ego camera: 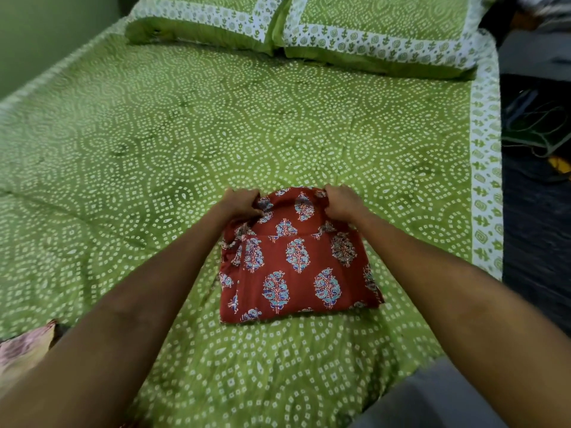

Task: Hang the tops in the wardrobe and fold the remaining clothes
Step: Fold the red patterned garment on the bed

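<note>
Folded red printed garment (298, 267) lying on the green dotted bedspread (154, 143), near the bed's near edge, right of centre. Left hand (244, 202) clamped on its far left corner, right hand (341, 201) clamped on its far right corner, far edge lifted. Two matching pillows (309, 29) at far end. Pinkish cloth (21, 350) at near left.

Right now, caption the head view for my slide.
Both hands, left hand and right hand, grip the red printed garment on the green bedspread.
</note>
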`<state>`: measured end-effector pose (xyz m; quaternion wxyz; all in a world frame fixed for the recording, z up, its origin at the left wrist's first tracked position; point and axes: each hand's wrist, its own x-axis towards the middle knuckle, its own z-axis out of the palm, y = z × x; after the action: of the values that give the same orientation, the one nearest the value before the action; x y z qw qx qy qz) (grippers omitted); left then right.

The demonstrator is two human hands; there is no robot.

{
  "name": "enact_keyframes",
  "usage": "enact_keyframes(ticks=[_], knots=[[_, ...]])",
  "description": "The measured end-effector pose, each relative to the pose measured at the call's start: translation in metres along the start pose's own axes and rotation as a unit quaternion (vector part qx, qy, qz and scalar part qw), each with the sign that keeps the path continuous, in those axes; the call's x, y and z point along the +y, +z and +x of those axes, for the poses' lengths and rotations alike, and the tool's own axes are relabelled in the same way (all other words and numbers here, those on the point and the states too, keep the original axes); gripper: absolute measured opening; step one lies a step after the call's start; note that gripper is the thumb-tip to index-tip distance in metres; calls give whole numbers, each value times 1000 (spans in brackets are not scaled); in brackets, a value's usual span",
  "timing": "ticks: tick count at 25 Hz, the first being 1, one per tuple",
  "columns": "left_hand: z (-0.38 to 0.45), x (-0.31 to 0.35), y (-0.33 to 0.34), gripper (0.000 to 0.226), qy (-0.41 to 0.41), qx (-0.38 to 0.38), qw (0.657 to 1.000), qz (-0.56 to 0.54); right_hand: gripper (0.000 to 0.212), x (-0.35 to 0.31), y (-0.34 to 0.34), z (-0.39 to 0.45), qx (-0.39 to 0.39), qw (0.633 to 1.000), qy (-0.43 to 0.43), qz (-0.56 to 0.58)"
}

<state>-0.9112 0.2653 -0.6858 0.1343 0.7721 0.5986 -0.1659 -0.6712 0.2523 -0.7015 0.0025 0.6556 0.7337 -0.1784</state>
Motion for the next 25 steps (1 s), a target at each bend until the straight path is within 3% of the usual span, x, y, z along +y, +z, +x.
enact_keyframes(ticks=[2,5,7,9,11,13,16,18,22,25], knots=[[-13,-2,-15,33,17,-2,997,-72,27,7,-11,-12,20,998,0,52],[-61,5,-23,18,54,116,989,-79,21,24,-28,-44,90,989,-73,91],[-103,15,-4,18,133,214,965,-74,14,42,-27,-78,129,975,-134,120],[-142,26,32,31,211,260,942,-38,19,54,-12,-114,106,973,-170,116],[-162,30,68,42,213,257,943,7,22,53,10,-143,53,979,-190,52],[-167,31,88,44,188,260,947,-1,19,48,24,-156,74,973,-219,4],[-173,29,82,25,184,304,934,-41,19,42,19,-160,137,957,-257,10],[-181,27,75,31,176,299,936,-67,22,44,14,-164,161,950,-267,34],[-188,21,93,52,181,250,949,-62,22,53,26,-185,117,956,-269,22],[-188,25,97,34,166,236,954,-82,18,56,32,-194,114,962,-243,44]])
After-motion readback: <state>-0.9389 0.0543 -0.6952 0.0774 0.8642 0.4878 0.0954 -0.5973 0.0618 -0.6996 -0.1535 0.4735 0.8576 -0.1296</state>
